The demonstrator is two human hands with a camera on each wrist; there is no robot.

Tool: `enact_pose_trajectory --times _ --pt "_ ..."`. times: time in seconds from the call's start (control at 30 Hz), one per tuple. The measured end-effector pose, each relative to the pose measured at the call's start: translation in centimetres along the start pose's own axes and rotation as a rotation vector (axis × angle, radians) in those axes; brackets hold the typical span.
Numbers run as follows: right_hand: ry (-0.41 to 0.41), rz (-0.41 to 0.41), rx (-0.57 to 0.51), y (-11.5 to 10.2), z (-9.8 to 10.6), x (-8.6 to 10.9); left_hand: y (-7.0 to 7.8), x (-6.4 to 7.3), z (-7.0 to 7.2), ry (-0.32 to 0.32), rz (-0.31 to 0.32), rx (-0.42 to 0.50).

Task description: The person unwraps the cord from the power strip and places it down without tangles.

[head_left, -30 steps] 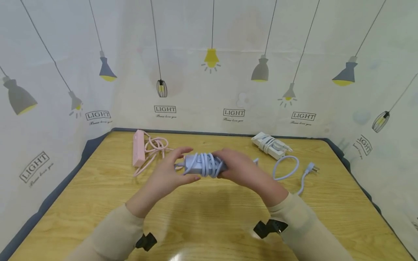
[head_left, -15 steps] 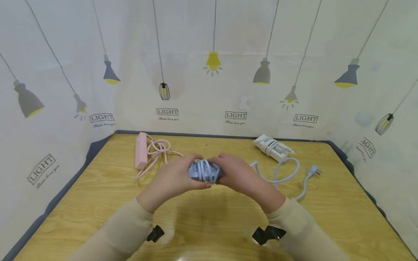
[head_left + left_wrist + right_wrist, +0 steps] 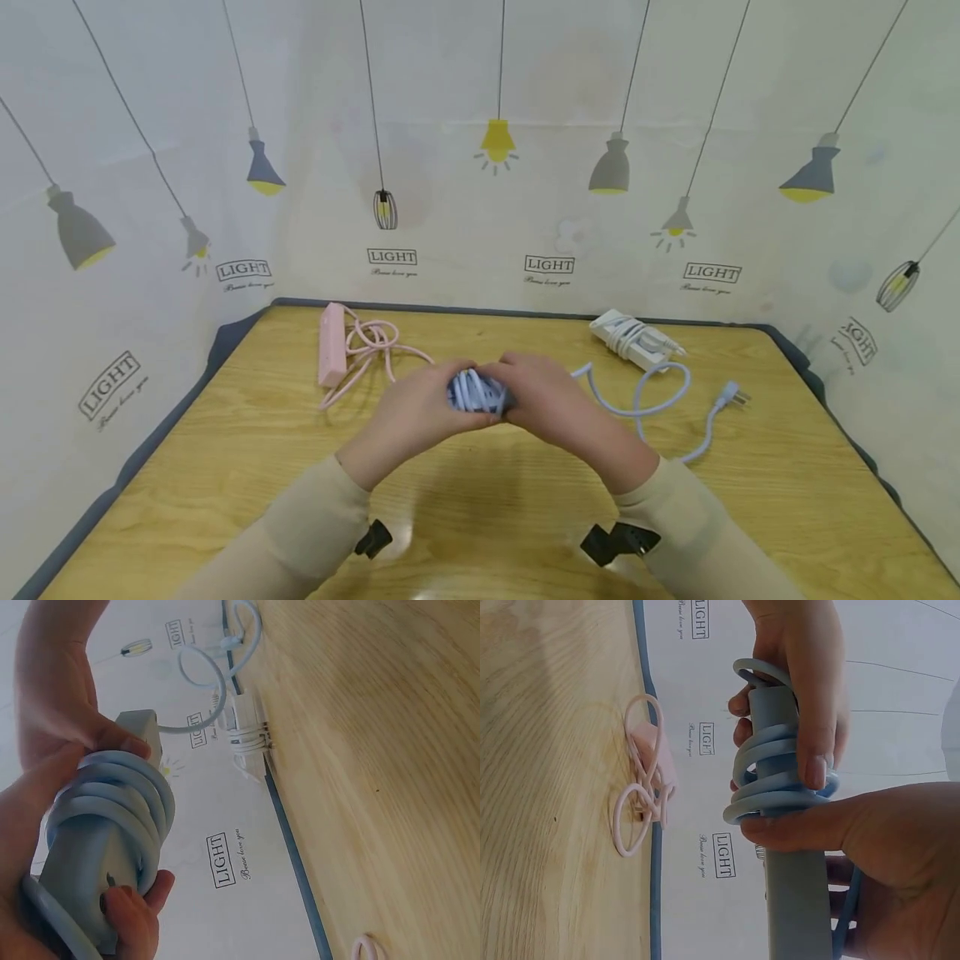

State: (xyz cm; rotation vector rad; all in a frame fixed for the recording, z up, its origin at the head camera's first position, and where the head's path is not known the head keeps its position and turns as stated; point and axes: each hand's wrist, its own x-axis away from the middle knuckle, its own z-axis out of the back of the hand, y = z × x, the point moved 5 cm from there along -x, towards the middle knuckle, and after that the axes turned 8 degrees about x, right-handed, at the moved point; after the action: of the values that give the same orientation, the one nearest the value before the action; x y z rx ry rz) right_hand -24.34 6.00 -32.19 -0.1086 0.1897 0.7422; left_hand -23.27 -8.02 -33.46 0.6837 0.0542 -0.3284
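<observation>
A blue power strip with its own cord wound round it in several turns is held above the table between both hands. My left hand grips one end, thumb along the near side. My right hand grips the other end; in the right wrist view its thumb lies against the coils. A loose length of blue cord trails right to a pronged plug lying on the table. In the left wrist view, left fingers curl round the strip's body. Some of the strip is hidden by the hands.
A pink power strip with its loosely looped pink cord lies at the back left of the wooden table. At the back right is a white power strip with its cord wound round it. A printed curtain surrounds the table.
My left hand has moved right and closed round its end of the blue power strip, nearer my right hand. The strip now shows less between the hands. The view has shifted slightly.
</observation>
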Motion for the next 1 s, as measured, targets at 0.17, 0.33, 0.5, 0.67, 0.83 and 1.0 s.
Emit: enact_pose_trajectory --times 0.17,0.33,0.5,0.67,0.83,1.0 --pt "0.047 0.001 -0.055 -0.2 0.3 -0.2 -0.1 0.1 0.4 0.043 0.042 0.031" --pt "0.088 0.007 -0.114 -0.3 0.7 -0.2 -0.5 0.1 0.8 0.061 0.074 0.087" --pt "0.148 0.058 -0.109 -0.7 1.1 0.2 -1.2 0.0 1.0 0.071 0.142 0.153" --pt "0.36 0.136 -0.13 -2.0 2.3 0.7 -1.8 -0.2 1.4 0.1 0.222 0.264" --pt "0.518 0.179 -0.233 -3.5 3.1 1.3 -2.2 -0.3 2.2 0.14 0.254 0.379" --pt "0.446 0.029 -0.392 -3.4 2.3 1.5 -2.0 -0.3 2.8 0.159 0.235 0.469"
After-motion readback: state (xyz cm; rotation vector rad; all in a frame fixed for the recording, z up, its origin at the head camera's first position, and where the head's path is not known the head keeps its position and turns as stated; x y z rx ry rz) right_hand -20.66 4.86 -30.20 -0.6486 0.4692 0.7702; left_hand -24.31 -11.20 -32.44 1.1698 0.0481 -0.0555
